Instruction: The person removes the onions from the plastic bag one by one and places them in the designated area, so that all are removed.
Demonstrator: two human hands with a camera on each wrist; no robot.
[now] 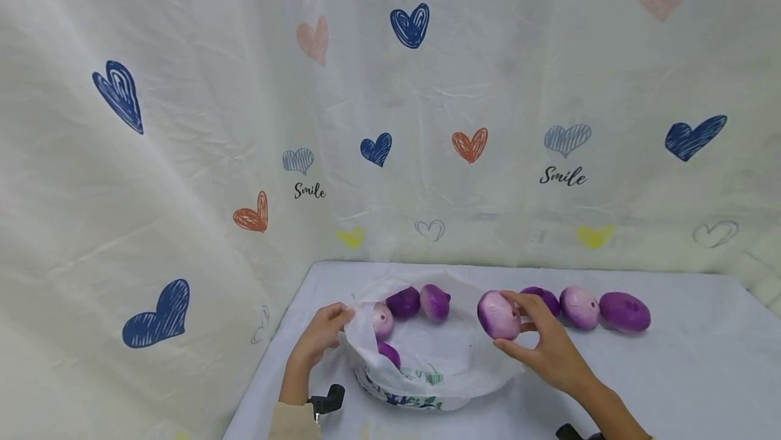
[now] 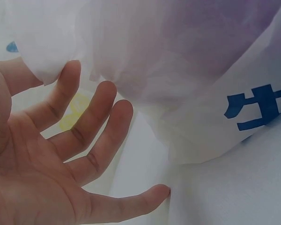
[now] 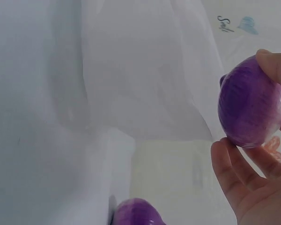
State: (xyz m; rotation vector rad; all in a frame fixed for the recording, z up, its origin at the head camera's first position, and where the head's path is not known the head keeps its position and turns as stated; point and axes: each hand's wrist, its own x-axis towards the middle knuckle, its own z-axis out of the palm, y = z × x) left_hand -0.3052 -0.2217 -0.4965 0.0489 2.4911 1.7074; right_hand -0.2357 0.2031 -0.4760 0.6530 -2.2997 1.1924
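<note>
A white plastic bag (image 1: 451, 352) with printed marks lies open-mouthed on the table, with several purple onions in it, one of them an onion (image 1: 435, 303) near its back rim. My left hand (image 1: 318, 335) pinches the bag's left rim between thumb and index finger; in the left wrist view the other fingers of that hand (image 2: 61, 154) are spread beside the plastic. Over the bag's right side, my right hand (image 1: 546, 352) holds a purple-and-white onion (image 1: 499, 315) between thumb and fingers. The right wrist view shows this onion (image 3: 250, 105) raised above the bag's edge.
Right of the bag, in a row on the white-covered table (image 1: 683, 358), lie a dark onion (image 1: 542, 299), a paler onion (image 1: 579, 308) and a purple onion (image 1: 625, 312). Behind the table hangs a white curtain (image 1: 518, 87) printed with hearts.
</note>
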